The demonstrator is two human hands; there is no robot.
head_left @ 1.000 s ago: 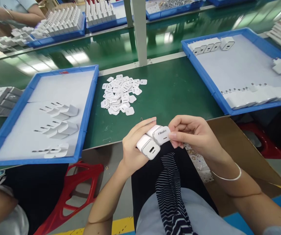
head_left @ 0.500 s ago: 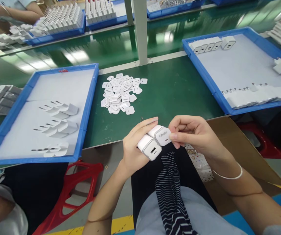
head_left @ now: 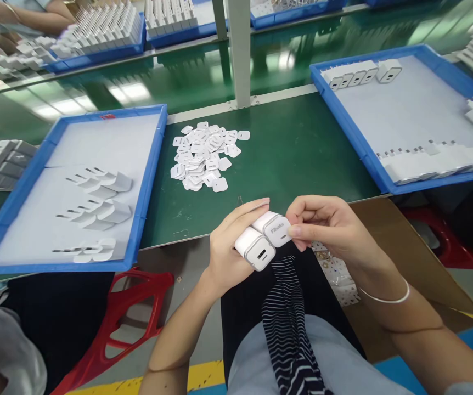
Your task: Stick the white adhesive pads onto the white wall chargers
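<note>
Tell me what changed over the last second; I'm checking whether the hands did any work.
Hardly anything. The left hand keeps both white chargers side by side; the right hand stays pinched at the upper one's printed face, which has turned very slightly. No grip was taken or released. Sticker pile and blue trays unchanged.

I am wearing nothing on my forearms, and both hands (head_left: pixel 228 247) are ungloved, with short, plain nails. A thin silver bangle (head_left: pixel 384 296) is circling my right wrist, just behind the right hand (head_left: pixel 331 227). Below the bangle, I am wearing a light grey-blue garment (head_left: pixel 327 356) over my lap, with a dark, white-striped cloth (head_left: pixel 288 323) running down beside it.
</note>
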